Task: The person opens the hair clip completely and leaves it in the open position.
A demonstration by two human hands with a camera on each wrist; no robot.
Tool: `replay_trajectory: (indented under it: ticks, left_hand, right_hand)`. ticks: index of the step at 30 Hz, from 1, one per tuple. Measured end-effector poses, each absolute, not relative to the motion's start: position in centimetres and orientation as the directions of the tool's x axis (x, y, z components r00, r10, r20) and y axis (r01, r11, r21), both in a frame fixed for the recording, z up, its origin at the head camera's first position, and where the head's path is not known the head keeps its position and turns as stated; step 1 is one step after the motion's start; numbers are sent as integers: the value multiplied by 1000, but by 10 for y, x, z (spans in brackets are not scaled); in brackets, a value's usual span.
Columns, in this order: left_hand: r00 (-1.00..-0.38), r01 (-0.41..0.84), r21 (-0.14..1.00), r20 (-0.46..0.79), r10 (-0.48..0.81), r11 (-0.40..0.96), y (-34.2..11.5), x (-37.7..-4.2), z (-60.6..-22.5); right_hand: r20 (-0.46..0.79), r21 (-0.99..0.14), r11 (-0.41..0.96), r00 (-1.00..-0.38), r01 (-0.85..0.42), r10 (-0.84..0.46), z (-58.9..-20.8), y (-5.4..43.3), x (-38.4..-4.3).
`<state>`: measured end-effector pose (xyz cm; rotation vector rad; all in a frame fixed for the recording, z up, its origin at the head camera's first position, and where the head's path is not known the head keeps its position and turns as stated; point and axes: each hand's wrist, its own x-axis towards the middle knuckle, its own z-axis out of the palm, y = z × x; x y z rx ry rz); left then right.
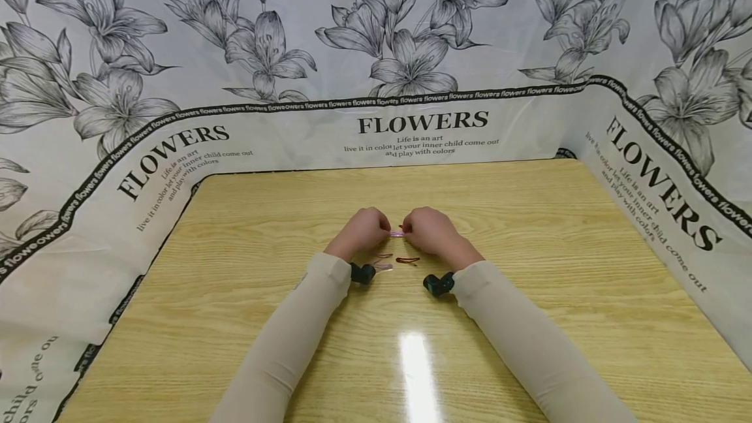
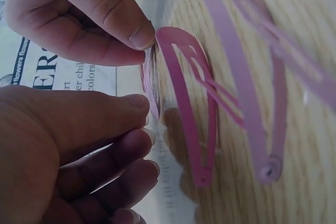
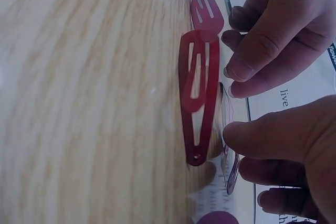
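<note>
Between my two hands is a slim light-purple snap hair clip point(image 1: 397, 234), seen nearly edge-on in both wrist views. My left hand point(image 1: 365, 230) pinches one end of it between thumb and finger. At the other end, the thumb and fingertips of my right hand point(image 1: 433, 230) pinch it. On the near side of the hands lie more snap hair clips: a red one point(image 3: 185, 87), a dark pink one point(image 2: 181, 93) and a pale pink one point(image 2: 236, 61). Fingertips hide part of the held clip.
A wood-grain table point(image 1: 329, 344) lies under everything, with a bright light reflection in front of me. White floral cloth point(image 1: 282, 136) stands around its back and sides. A purple rounded edge point(image 3: 218, 217) shows at the bottom of the right wrist view.
</note>
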<state>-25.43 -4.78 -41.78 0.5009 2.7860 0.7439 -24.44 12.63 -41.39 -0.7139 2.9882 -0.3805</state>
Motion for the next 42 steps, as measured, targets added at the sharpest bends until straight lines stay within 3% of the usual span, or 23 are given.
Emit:
replay_trajectory:
  ticks: [30,42]
  left_hand:
    - [-911,298,471,-118,395,830,-46,-253,-417]
    - [-913,317,475,-81,399,821,-49,-252,-421]
  right_hand:
    - [8,-175,877,-891,-448,-453,-415,120,-243]
    - [19,-197,866,-885,-460,-466,-418,125,-244]
